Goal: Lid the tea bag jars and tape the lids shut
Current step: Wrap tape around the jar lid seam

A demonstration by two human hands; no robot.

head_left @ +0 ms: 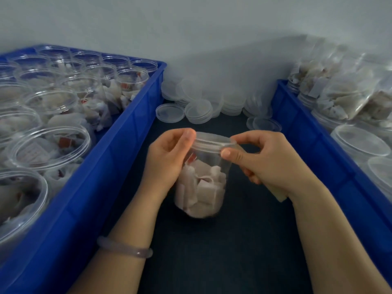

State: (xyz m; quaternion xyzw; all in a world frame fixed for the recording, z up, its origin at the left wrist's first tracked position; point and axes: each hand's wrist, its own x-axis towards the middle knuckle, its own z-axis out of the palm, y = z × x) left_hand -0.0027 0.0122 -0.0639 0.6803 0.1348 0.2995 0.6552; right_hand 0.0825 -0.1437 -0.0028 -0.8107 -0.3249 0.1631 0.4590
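Head view: left hand [167,158] curls round the jar [203,183]; right hand [269,162] pinches the lid [214,140] rim. Jar likely light, thin-walled, slippery; grip near its stiffer neck.

Two crates [106,166] [318,149], two hands [167,158] [269,160]

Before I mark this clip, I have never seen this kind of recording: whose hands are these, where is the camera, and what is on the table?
No machine here: a person works bare-handed, filmed by one camera on their head looking down. The left hand holds a clear jar of tea bags over the dark table; the right hand pinches its lid at the rim. The blue crate on the left holds open jars, the right crate lidded ones. Loose lids are piled behind.
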